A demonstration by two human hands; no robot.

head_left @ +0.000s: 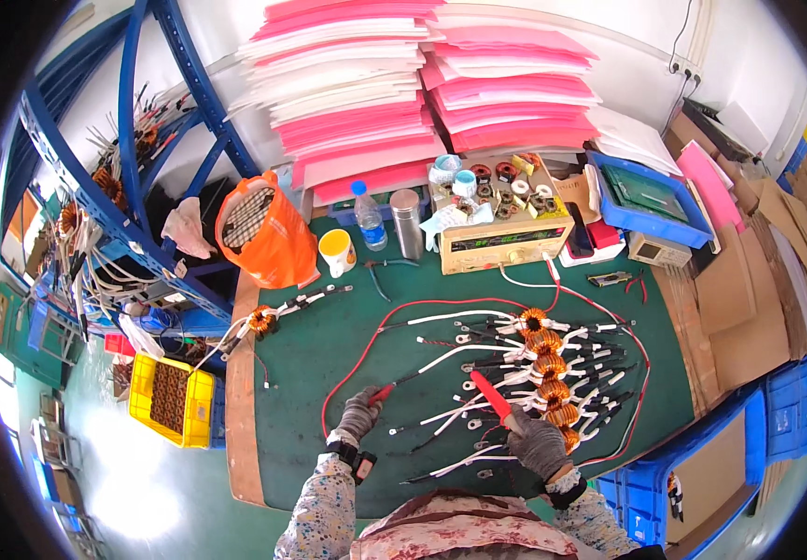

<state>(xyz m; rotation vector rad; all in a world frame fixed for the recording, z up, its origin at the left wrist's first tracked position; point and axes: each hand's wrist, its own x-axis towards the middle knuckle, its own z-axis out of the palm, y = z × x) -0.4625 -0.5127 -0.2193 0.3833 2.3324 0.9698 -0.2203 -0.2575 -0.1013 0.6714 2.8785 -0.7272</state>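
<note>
My left hand (pixel 359 415), in a grey glove, is closed on a small red clip (pixel 384 392) at the end of a red lead. That clip meets the tip of a wire running to a row of copper-wound ring coils (pixel 545 364). In my gloved right hand (pixel 539 446) is a longer red clip (pixel 491 395), its tip over the coils' wire ends, just left of the row. Whether this tip touches a terminal I cannot tell. White and black wires with metal lugs fan out from both sides of the coils on the green mat (pixel 301 373).
A beige bench meter (pixel 506 245) with loose coils on top stands at the back, leads running from it. Left of it are a steel flask (pixel 407 224), water bottle (pixel 369 219), yellow cup (pixel 337 252) and orange bag (pixel 268 233). Another coil (pixel 261 320) lies at the mat's left.
</note>
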